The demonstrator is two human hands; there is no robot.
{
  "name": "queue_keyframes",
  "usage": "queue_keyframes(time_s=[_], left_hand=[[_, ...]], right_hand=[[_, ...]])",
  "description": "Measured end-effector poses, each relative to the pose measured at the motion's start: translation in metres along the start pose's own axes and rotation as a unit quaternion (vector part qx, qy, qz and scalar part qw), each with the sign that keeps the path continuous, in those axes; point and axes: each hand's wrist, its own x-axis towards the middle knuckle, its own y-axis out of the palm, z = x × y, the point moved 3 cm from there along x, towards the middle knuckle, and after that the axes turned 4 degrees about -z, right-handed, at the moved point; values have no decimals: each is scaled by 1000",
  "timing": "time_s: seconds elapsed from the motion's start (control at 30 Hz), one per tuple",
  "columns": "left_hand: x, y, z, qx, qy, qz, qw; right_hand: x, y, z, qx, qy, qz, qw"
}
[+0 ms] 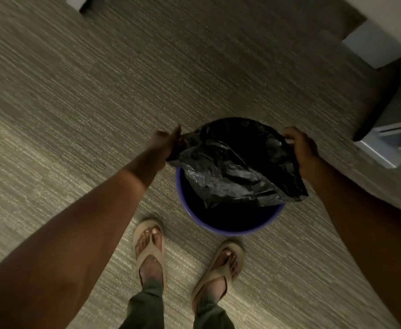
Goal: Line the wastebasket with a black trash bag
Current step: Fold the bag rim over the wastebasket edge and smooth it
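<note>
A round blue wastebasket (pixel 228 230) stands on the carpet just ahead of my feet, its inside dark. A crumpled black trash bag (pixel 237 167) is stretched over the far part of its opening, hiding the far rim. My left hand (pixel 168 140) pinches the bag's left edge. My right hand (pixel 302 144) grips the bag's right edge. The bag's lower corner hangs past the basket's right side.
My two feet in tan flip-flops (pixel 149 243) stand right behind the basket. White furniture legs (pixel 379 148) and a pale panel (pixel 372 47) sit at the right. Striped grey carpet (pixel 76 91) spreads to the left and ahead.
</note>
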Motion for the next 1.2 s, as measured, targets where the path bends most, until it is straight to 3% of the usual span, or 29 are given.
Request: queue_keyframes(time_s=[0.07, 0.1, 0.17, 0.23, 0.3, 0.4, 0.47, 0.57, 0.73, 1.0, 1.13, 1.2], left_hand=[[-16, -11, 3, -79, 35, -70, 994], [-27, -18, 3, -74, 103, -112, 986], [-56, -29, -1, 15, 314, -163, 935], [-89, -26, -3, 100, 486, -104, 862], [-113, -15, 3, 194, 557, -45, 806], [-133, -3, 22, 324, 534, -21, 781], [-141, -7, 36, 353, 524, -25, 775], [-153, -12, 62, 343, 573, -39, 744], [-162, -8, 108, 453, 542, 38, 707], [-144, -9, 138, 529, 504, 45, 682], [-137, -5, 145, 554, 492, 52, 670], [-133, -3, 147, 544, 485, 63, 682]], right_hand=[[-8, -9, -3, 39, -58, -14, 997], [-14, -18, -4, -13, -132, -64, 989], [-39, -34, -8, -135, -316, -176, 922], [-76, -37, -11, -200, -499, -173, 825], [-102, -32, -25, -251, -580, -92, 770], [-125, -22, -57, -339, -557, -29, 758], [-129, -29, -77, -363, -544, -36, 756], [-131, -46, -103, -363, -536, -44, 761], [-140, -60, -144, -382, -568, -51, 727], [-133, -50, -184, -429, -603, -4, 673], [-130, -38, -185, -457, -589, 26, 666], [-127, -37, -188, -472, -568, 32, 674]])
